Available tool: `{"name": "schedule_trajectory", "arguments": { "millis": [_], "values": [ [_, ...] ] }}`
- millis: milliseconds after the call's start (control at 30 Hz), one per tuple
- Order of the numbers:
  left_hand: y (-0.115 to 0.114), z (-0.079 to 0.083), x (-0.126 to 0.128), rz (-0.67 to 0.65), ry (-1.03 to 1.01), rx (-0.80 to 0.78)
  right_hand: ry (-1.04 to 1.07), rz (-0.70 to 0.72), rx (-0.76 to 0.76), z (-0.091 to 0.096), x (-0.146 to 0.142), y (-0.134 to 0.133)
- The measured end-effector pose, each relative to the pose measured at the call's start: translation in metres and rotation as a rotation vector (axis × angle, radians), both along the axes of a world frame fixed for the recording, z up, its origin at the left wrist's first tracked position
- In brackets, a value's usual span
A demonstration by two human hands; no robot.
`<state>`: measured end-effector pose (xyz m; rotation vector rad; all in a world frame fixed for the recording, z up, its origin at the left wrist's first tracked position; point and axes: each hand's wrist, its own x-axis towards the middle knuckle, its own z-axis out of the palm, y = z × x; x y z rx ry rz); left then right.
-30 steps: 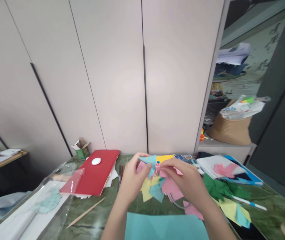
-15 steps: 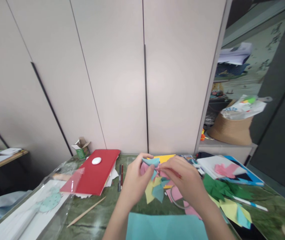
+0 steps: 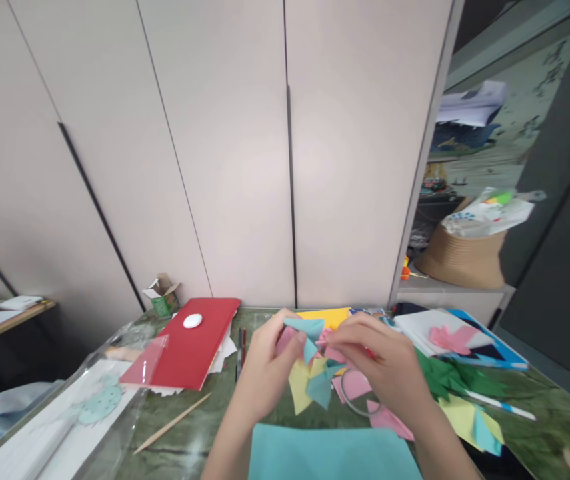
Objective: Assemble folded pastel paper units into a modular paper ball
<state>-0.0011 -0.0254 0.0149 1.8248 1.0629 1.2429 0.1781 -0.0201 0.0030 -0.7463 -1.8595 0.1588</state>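
Fingers [image 3: 299,339] of the left hand [image 3: 267,377] were closed on the teal tip of a small bundle of paper pieces [image 3: 315,380], coloured teal, yellow and pink. The right hand [image 3: 389,367] pinched the same bundle from the other side, at its pink part. It hung just above the green bench [image 3: 199,433], probably so that both hands could reach the point where the pieces meet. A teal sheet [image 3: 329,453] lay under the wrists. A red folder [image 3: 189,350] and a wooden stick [image 3: 172,424] lay to the left, and green cut paper [image 3: 445,380] to the right.
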Motion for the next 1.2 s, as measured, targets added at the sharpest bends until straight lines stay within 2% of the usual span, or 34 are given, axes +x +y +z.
{"name": "schedule_trajectory", "arguments": {
  "millis": [200,400,600,833,1000,1133,1200],
  "values": [
    [-0.01,0.002,-0.003,0.018,0.005,0.111,-0.059,0.01,0.267,0.004,0.007,-0.008],
    [-0.018,0.001,-0.006,-0.01,-0.08,0.284,-0.111,0.041,0.292,0.007,0.01,-0.018],
    [-0.023,0.005,-0.008,-0.063,-0.08,0.316,-0.108,0.023,0.331,0.013,0.006,-0.024],
    [-0.028,0.007,-0.012,-0.07,-0.069,0.362,-0.281,-0.062,0.311,0.006,0.009,-0.035],
    [-0.028,0.008,-0.012,-0.048,-0.076,0.32,-0.171,-0.048,0.244,0.011,0.001,-0.033],
    [-0.023,0.007,-0.01,-0.005,-0.067,0.207,-0.052,-0.107,0.109,0.012,-0.006,-0.029],
    [-0.02,0.006,-0.01,0.023,-0.062,0.155,-0.041,-0.126,0.097,0.01,-0.006,-0.028]
  ]
}}
